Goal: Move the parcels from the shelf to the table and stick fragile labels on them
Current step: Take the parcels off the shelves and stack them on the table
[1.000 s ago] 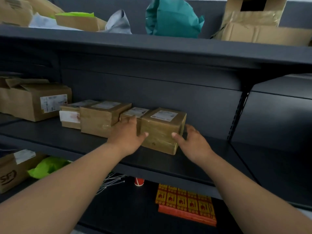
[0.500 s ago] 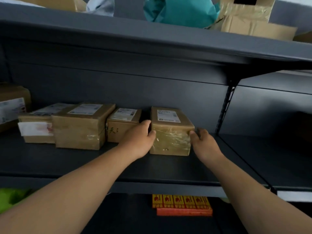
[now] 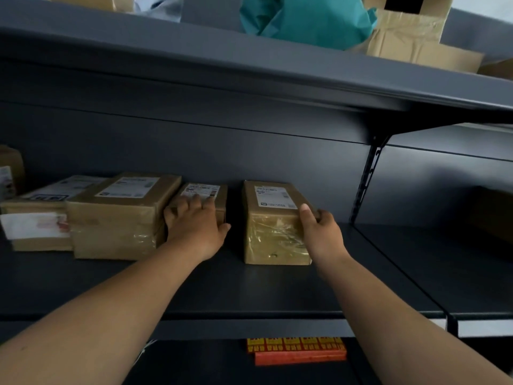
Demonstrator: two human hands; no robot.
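Head view, middle shelf (image 3: 249, 287) of a dark grey rack. My right grip (image 3: 319, 232) holds the taped brown parcel (image 3: 272, 226), which stands on the shelf. The thumb lies on the parcel's top near the right edge, and the fingers wrap its right side, mostly hidden behind it. My left grip (image 3: 194, 226) rests on the small parcel (image 3: 202, 193) just to the left. Its fingers are spread fairly straight over the printed label on top, the palm covers the front face, and the thumb points out into the gap between the two parcels. The two parcels stand apart. Left of the small parcel, touching it, sits a larger parcel (image 3: 122, 215), and beside that a flat parcel (image 3: 36, 218) with a white patch on its front. On the level below lies a stack of red-and-yellow labels (image 3: 297, 348). A teal bag (image 3: 305, 20) and a cardboard box (image 3: 410, 34) sit on the upper shelf.
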